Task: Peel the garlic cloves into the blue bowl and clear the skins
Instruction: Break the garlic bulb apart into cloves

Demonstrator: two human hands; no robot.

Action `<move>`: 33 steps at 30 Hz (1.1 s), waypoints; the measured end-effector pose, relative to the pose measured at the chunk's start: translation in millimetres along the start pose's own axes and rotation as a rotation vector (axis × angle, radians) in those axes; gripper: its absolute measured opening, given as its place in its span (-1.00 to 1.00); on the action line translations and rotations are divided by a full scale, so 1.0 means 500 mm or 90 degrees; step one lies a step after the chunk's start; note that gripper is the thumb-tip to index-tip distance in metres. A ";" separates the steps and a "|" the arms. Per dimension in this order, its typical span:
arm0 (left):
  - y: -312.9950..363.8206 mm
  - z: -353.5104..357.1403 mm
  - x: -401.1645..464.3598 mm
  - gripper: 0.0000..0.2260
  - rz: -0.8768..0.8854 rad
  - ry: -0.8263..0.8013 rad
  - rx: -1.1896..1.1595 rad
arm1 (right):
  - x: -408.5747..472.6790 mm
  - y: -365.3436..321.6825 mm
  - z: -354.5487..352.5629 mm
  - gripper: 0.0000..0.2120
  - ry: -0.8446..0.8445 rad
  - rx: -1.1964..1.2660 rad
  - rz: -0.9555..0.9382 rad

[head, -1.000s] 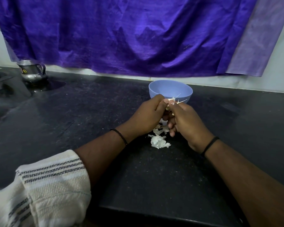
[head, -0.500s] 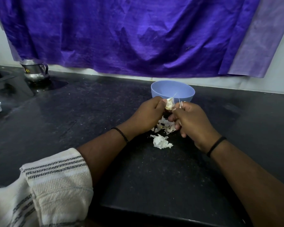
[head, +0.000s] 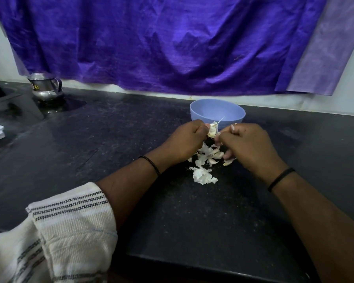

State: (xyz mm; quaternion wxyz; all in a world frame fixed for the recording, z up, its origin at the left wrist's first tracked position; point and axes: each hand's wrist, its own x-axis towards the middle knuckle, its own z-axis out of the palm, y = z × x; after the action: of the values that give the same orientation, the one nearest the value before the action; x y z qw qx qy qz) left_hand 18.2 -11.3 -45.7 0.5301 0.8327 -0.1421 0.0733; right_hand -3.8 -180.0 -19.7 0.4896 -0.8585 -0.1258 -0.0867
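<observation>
The blue bowl (head: 217, 113) stands on the dark counter (head: 114, 139), near the wall under the purple cloth (head: 161, 41). Just in front of the bowl, on the person's side, both hands are raised a little above the counter. The left hand (head: 184, 142) pinches a garlic clove (head: 212, 130) between the thumb and the curled fingers; a thin point of skin stands up from the clove, in front of the bowl's wall. The right hand (head: 247, 146) is just beside it, with the fingers curled, and it pinches a small piece of skin (head: 232, 127) at the fingertips (the piece is very small, so I cannot tell more). Below the hands, in front of the bowl, a heap of skins (head: 203, 170) lies on the counter. Far to the left of the bowl stands a steel jug (head: 45, 87).
</observation>
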 end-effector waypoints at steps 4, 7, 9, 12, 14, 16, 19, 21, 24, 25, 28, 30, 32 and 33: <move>0.006 0.002 -0.004 -0.73 -0.006 -0.036 -0.061 | 0.009 0.007 -0.008 -0.75 0.103 0.010 -0.009; 0.016 -0.001 -0.009 -0.74 -0.002 -0.070 -0.073 | 0.012 0.008 -0.007 -0.92 0.082 0.077 -0.016; 0.020 -0.002 -0.012 -0.74 0.003 -0.084 -0.068 | 0.010 0.008 -0.001 -0.89 0.028 0.119 -0.021; 0.027 -0.002 -0.017 -0.72 -0.005 -0.087 -0.064 | 0.008 0.011 0.007 -0.94 0.033 0.139 -0.034; 0.034 0.001 -0.020 -0.70 -0.022 -0.080 -0.083 | 0.011 0.016 0.010 -0.93 0.064 0.155 -0.023; 0.040 0.006 -0.025 -0.70 -0.029 -0.086 -0.103 | 0.016 0.021 0.011 -0.93 0.089 0.169 -0.021; 0.039 0.015 -0.027 -0.70 -0.027 -0.077 -0.085 | 0.018 0.024 0.013 -0.91 0.118 0.193 -0.031; 0.035 0.020 -0.027 -0.71 -0.013 -0.046 -0.096 | 0.017 0.026 0.016 -0.90 0.113 0.177 -0.037; 0.032 0.020 -0.024 -0.73 0.026 0.004 -0.078 | 0.010 0.027 0.021 -0.75 0.088 0.021 -0.061; 0.033 0.020 -0.025 -0.73 0.029 0.009 -0.066 | 0.007 0.024 0.021 -0.70 0.076 -0.035 -0.086; 0.046 0.021 -0.033 -0.75 0.052 -0.019 -0.006 | -0.001 0.020 0.018 -0.62 0.042 -0.126 -0.149; 0.055 0.024 -0.040 -0.77 0.079 -0.041 0.020 | -0.003 0.022 0.015 -0.56 0.052 -0.177 -0.168; 0.063 0.029 -0.043 -0.76 0.095 -0.047 0.017 | -0.004 0.022 0.015 -0.52 0.081 -0.206 -0.178; 0.065 0.032 -0.044 -0.74 0.101 -0.047 0.010 | -0.005 0.021 0.016 -0.53 0.099 -0.214 -0.180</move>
State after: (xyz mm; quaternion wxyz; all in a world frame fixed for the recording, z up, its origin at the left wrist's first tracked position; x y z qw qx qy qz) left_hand -13.3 -35.2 -30.3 0.5101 0.8253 -0.2267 0.0856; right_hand -2.8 -178.6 -33.0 0.3310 -0.8925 -0.1902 -0.2402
